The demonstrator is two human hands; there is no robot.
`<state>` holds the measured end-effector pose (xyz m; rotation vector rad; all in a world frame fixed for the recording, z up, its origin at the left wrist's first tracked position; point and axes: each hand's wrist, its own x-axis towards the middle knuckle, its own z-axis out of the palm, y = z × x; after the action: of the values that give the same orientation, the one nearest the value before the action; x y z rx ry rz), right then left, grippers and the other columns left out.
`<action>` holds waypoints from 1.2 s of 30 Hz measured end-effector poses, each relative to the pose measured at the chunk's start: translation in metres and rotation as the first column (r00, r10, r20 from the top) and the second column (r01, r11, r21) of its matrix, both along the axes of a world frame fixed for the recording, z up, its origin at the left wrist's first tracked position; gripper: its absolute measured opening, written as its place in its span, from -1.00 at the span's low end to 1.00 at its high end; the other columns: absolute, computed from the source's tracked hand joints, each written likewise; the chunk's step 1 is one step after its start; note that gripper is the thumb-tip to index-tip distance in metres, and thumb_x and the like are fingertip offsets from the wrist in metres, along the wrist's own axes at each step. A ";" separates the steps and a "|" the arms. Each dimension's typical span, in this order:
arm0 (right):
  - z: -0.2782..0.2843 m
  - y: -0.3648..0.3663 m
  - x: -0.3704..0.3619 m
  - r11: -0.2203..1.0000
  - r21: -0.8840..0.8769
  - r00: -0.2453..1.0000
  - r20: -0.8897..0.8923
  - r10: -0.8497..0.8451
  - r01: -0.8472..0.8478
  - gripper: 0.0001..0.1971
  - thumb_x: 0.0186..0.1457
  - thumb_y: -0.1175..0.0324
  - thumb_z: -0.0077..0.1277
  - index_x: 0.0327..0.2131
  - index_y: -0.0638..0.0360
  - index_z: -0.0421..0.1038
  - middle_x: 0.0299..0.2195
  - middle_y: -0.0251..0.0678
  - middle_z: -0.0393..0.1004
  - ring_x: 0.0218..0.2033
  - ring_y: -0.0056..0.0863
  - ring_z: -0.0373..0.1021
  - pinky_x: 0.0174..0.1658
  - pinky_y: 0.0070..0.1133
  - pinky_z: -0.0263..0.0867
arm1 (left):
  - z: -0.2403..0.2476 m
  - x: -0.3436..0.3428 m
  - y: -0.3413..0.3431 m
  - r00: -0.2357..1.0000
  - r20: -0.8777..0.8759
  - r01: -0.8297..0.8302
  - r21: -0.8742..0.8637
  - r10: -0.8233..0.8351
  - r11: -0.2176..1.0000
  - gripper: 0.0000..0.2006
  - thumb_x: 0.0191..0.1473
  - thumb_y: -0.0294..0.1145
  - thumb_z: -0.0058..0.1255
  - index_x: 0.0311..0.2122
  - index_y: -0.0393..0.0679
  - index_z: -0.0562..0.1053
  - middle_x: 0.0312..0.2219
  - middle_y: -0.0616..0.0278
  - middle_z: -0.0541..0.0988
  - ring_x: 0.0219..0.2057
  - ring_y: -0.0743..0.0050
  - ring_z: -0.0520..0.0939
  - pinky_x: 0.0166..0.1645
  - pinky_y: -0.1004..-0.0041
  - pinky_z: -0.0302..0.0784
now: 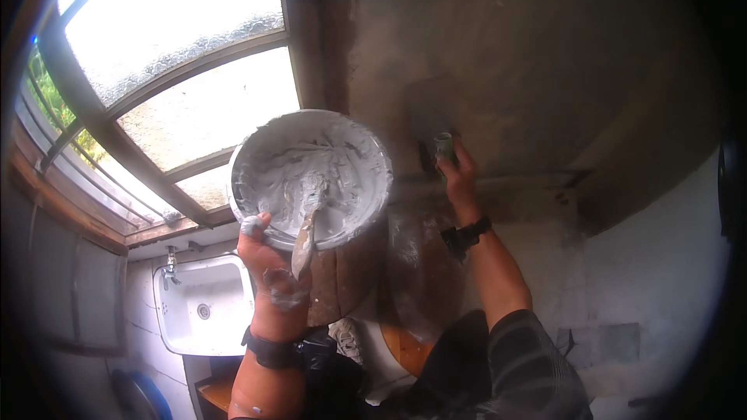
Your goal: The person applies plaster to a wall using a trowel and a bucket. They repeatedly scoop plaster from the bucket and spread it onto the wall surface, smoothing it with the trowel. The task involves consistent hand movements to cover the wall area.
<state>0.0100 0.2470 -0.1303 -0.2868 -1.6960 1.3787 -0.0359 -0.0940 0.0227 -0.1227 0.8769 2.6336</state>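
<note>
My left hand (267,255), smeared with white paste, grips the rim of a round bucket (379,157) from below left. Wet whitish plaster (342,163) coats its inside. A putty knife (306,245) stands in the plaster, its worn wooden handle leaning over the near rim above my wrist. Farther right, my right hand (461,171) is closed round the greenish handle of a trowel (428,117). The trowel's dark flat blade appears to lie against the grey wall surface (529,54); the dim light blurs its outline.
Bright framed windows (194,109) with bars fill the left. Below them are a white sink (222,323) and a tap (171,264). A brown round-edged surface (338,288) lies under the bucket, with an orange-brown wooden piece (405,354) near my body. A pale wall (646,264) stands at right.
</note>
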 end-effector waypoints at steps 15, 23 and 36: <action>0.008 -0.044 -0.036 0.996 0.082 0.998 0.042 -0.042 0.039 -0.52 0.03 0.43 0.03 0.08 0.24 0.33 -0.24 -0.31 0.47 -0.30 -0.64 0.35 -0.23 -0.64 0.32 | -0.006 -0.008 -0.006 0.999 0.031 0.043 0.039 -0.045 0.998 -0.67 0.01 -0.32 -0.11 -0.11 -0.23 0.35 -0.21 0.15 0.48 -0.14 0.22 0.52 0.01 0.30 0.43; -0.013 -0.051 0.000 0.971 -0.238 0.986 -0.164 -0.012 -0.028 -0.65 0.11 0.46 -0.10 0.00 0.23 0.35 -0.43 -0.41 0.41 -0.48 -0.68 0.29 -0.40 -0.68 0.23 | -0.015 -0.012 -0.015 1.000 0.006 -0.013 -0.014 0.013 1.000 -0.47 -0.04 -0.21 -0.10 0.05 -0.25 0.27 -0.05 0.01 0.42 -0.03 0.02 0.47 0.12 0.10 0.37; -0.098 -0.048 -0.028 0.935 -0.343 0.984 -0.175 0.026 -0.086 -0.55 0.10 0.44 -0.04 0.10 0.23 0.29 -0.44 -0.43 0.43 -0.47 -0.67 0.31 -0.38 -0.63 0.29 | -0.040 -0.016 -0.042 0.920 -0.389 -0.138 -0.453 -0.056 0.881 -0.53 -0.05 -0.50 0.00 0.03 -0.25 0.23 -0.03 0.08 0.33 0.00 0.25 0.41 0.08 0.29 0.37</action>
<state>-0.0177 0.1989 -0.2282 -0.3134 -1.3251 1.6986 -0.0518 -0.1363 -0.0170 0.2814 1.6658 2.4602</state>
